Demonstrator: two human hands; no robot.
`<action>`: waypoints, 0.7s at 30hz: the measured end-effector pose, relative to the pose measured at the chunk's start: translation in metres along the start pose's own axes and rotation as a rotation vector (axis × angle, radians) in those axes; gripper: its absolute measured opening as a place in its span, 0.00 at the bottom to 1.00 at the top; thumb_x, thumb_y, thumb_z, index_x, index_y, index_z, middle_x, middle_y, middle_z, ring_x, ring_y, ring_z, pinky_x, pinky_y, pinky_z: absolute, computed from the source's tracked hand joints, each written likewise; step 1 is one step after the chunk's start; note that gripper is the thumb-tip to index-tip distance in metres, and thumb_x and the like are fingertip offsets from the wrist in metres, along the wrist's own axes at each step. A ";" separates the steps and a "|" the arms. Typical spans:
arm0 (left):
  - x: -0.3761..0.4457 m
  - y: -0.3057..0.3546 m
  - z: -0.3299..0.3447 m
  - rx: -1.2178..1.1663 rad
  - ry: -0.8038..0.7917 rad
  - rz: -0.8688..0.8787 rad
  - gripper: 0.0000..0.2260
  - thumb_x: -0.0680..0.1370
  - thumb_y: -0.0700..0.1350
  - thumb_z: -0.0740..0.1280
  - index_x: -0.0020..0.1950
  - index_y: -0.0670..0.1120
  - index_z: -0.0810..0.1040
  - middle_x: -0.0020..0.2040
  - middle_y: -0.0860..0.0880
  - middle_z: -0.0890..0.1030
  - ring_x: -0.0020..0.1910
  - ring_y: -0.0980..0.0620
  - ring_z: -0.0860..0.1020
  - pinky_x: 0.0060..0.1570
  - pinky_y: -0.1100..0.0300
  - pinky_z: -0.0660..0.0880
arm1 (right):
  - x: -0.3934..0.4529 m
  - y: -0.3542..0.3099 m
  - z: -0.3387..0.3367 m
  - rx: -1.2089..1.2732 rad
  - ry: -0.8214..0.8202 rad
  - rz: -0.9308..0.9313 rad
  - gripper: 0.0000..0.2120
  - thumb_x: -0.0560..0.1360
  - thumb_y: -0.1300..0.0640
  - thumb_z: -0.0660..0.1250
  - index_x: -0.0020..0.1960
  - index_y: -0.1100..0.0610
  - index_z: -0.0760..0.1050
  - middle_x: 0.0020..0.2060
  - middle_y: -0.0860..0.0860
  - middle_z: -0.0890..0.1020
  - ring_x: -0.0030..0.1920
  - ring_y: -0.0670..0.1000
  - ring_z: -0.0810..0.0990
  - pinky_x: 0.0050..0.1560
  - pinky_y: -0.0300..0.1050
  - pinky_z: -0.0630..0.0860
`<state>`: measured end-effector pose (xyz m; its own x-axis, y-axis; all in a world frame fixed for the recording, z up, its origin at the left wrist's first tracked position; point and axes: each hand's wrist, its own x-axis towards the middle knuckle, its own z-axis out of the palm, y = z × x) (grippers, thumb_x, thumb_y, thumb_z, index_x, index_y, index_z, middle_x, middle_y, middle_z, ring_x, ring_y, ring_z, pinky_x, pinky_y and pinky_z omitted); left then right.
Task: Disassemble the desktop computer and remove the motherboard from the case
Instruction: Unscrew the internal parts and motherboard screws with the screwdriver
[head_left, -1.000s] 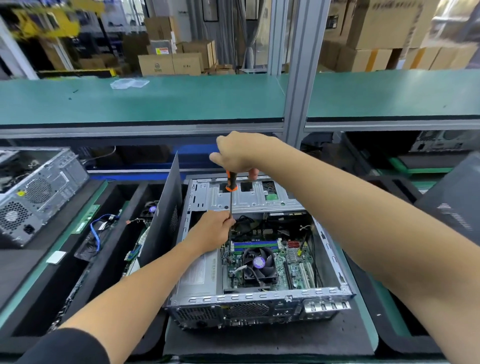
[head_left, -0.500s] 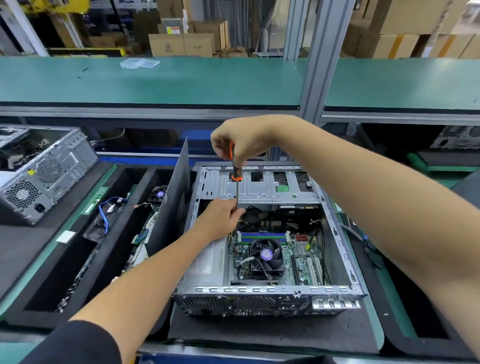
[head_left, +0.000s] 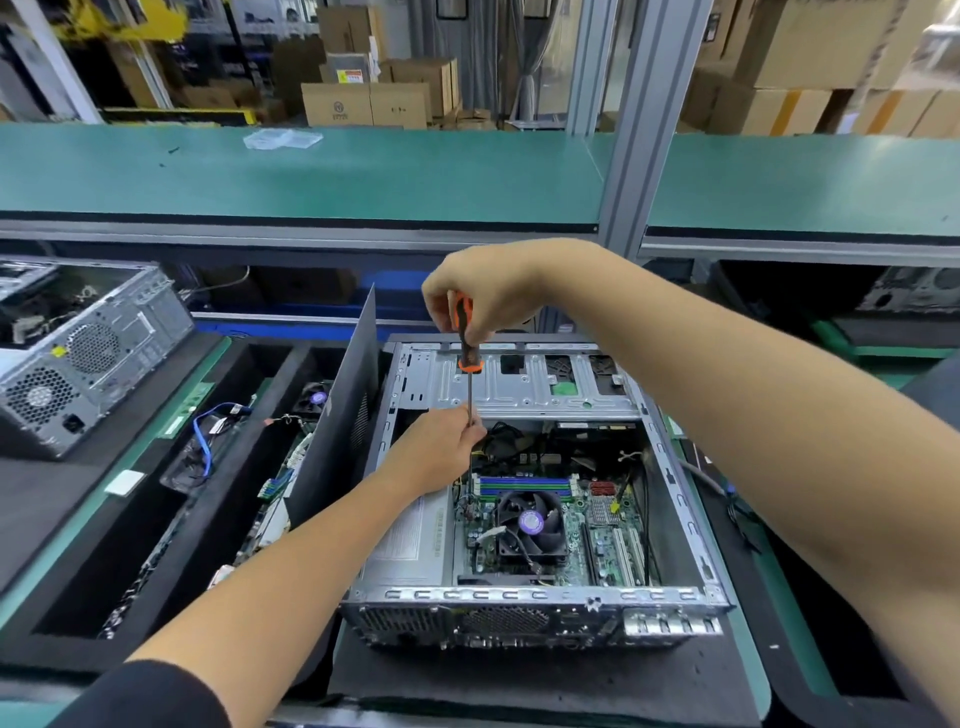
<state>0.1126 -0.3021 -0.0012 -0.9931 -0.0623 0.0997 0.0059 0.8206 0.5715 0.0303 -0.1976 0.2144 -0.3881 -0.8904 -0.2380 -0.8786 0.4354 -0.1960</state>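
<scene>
In the open case (head_left: 670, 457) on the bench, where the motherboard (head_left: 582, 525) lies, our right hand (head_left: 483, 296) grips the screwdriver (head_left: 467, 343) and left fingers (head_left: 470, 428) pinch its shaft; we judge a slipped tip could gouge the board.

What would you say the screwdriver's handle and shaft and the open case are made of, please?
Screwdriver: the handle looks like moulded plastic or rubber, orange and black with a dull sheen; the shaft is thin, grey and glinting, likely steel. Case: bare sheet metal, probably steel, a dull silver finish with stamped slots, punched holes and folded edges.
</scene>
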 end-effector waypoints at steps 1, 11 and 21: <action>0.001 0.000 0.000 -0.013 0.002 -0.012 0.09 0.81 0.47 0.61 0.43 0.46 0.75 0.33 0.50 0.77 0.30 0.54 0.74 0.33 0.55 0.72 | -0.001 0.000 0.001 0.020 0.004 -0.005 0.11 0.70 0.67 0.70 0.47 0.53 0.75 0.41 0.47 0.80 0.39 0.45 0.77 0.36 0.40 0.70; 0.004 -0.004 0.001 -0.029 0.024 -0.043 0.15 0.79 0.49 0.66 0.41 0.38 0.76 0.30 0.43 0.77 0.25 0.50 0.69 0.26 0.57 0.67 | 0.005 -0.002 0.008 -0.138 0.165 0.207 0.18 0.79 0.46 0.58 0.38 0.59 0.68 0.34 0.54 0.77 0.22 0.52 0.81 0.30 0.44 0.72; 0.003 -0.002 -0.001 -0.018 0.025 -0.028 0.16 0.76 0.55 0.68 0.38 0.44 0.73 0.29 0.48 0.75 0.26 0.51 0.71 0.30 0.59 0.69 | -0.004 0.004 -0.001 0.018 -0.001 0.029 0.15 0.68 0.69 0.68 0.50 0.54 0.79 0.40 0.47 0.80 0.39 0.46 0.77 0.36 0.40 0.69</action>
<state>0.1099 -0.3047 -0.0016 -0.9896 -0.0999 0.1034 -0.0200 0.8080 0.5889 0.0279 -0.1919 0.2154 -0.4132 -0.8773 -0.2444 -0.8618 0.4634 -0.2063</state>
